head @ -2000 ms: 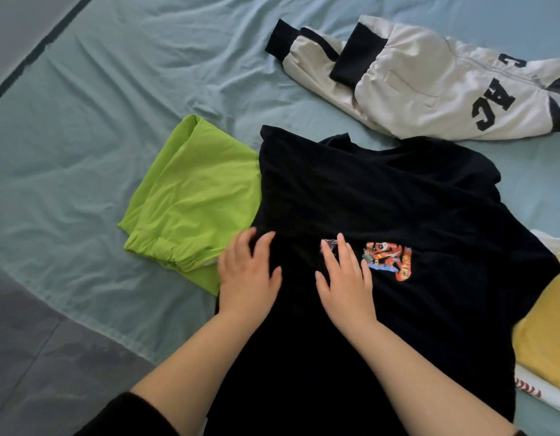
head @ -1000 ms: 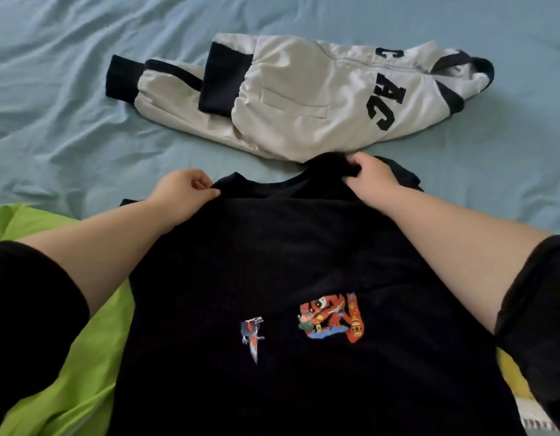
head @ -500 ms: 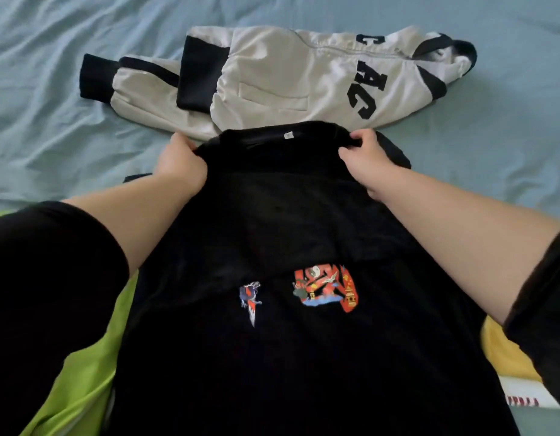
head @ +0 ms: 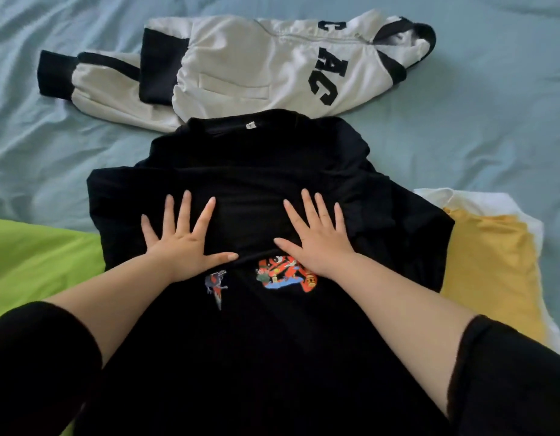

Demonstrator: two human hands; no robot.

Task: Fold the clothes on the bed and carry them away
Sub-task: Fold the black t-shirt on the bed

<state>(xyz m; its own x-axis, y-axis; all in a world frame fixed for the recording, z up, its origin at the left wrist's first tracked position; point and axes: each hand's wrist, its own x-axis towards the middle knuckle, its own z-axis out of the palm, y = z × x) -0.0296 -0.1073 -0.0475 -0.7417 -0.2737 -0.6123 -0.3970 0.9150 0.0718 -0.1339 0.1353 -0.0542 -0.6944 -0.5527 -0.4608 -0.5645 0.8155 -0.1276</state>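
So the black tee (head: 272, 341) is laid print-side up on the bed (head: 476, 121), right in front of me. Its long axis runs straight away from the body: collar and tag at the far end, hem towards me. Both hands sit flat on the chest just above the print, fingers spread wide, gripping nothing. The left hand (head: 181, 243) and right hand (head: 316, 240) are either side of the midline, equally near, so I'd guess either side could fold in first.

The collar end touches or overlaps the white jacket (head: 256, 67), and the sides cover the edges of the green top (head: 36, 259) and the yellow one (head: 492, 262). The hem is cut off by my sleeves and the frame. Sleeves are black on black, so I can't tell how they're lying
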